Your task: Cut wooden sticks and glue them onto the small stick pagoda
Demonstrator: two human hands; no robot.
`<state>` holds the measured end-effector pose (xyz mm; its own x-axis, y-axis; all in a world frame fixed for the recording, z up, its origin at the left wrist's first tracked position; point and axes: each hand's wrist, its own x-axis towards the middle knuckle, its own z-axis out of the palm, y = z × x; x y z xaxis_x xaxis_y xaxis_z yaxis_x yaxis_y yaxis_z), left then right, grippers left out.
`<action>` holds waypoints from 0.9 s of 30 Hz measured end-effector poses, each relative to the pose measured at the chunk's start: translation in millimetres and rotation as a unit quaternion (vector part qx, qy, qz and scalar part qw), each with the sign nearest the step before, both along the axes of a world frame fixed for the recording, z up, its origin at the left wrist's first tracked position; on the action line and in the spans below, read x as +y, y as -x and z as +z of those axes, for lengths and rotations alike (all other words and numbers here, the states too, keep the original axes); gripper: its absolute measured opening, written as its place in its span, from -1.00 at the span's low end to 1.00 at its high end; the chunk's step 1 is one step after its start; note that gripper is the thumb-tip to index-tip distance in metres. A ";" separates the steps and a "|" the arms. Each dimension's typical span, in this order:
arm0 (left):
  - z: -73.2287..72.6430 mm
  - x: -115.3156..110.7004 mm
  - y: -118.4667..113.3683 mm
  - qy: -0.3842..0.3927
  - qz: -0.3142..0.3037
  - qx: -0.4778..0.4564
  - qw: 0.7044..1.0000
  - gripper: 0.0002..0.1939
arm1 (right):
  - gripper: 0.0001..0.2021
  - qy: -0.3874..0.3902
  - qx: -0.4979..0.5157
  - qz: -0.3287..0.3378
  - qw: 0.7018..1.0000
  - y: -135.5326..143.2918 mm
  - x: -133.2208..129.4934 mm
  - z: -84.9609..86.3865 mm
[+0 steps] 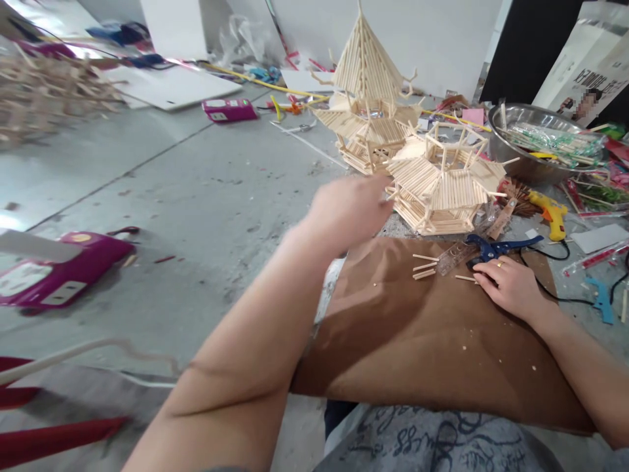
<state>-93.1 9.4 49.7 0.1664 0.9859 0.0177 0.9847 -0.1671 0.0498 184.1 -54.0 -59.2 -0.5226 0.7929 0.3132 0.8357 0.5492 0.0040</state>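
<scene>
My left hand (351, 213), blurred by motion, reaches to the lower left edge of a small tiered pavilion model (449, 187) built of thin wooden sticks. Its fingertips are partly hidden, so whether they grip the model does not show clearly. On the brown sheet (393, 341), my right hand (514, 288) rests low with its fingers closed over the end of a short wooden stick (464, 278). Several cut sticks (425, 267) lie to its left beside a clear plastic strip (452, 257). Just beyond that hand is a blue-handled cutter (496, 249).
Behind stands a taller stick pavilion with a pointed roof (366, 62). To the right are a yellow glue gun (550, 213), a metal bowl (501, 147) of packets and sticks, and a light-blue tool (600, 301). Purple power strips (103, 262) and a stick pile (49, 98) lie left.
</scene>
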 end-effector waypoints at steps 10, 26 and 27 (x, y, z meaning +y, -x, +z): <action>2.6 -16.8 -16.9 -0.019 0.033 -0.055 0.998 -0.65 | -0.78 0.006 -0.003 0.021 1.000 1.5 -1.6 -1.2; -73.0 62.9 60.4 0.109 0.089 0.047 0.989 -0.25 | -0.78 0.005 0.001 0.020 1.000 0.9 -1.5 0.5; -72.0 62.4 60.3 0.107 0.089 0.045 0.989 -0.25 | -0.78 0.004 0.001 0.021 1.000 0.8 -1.5 0.4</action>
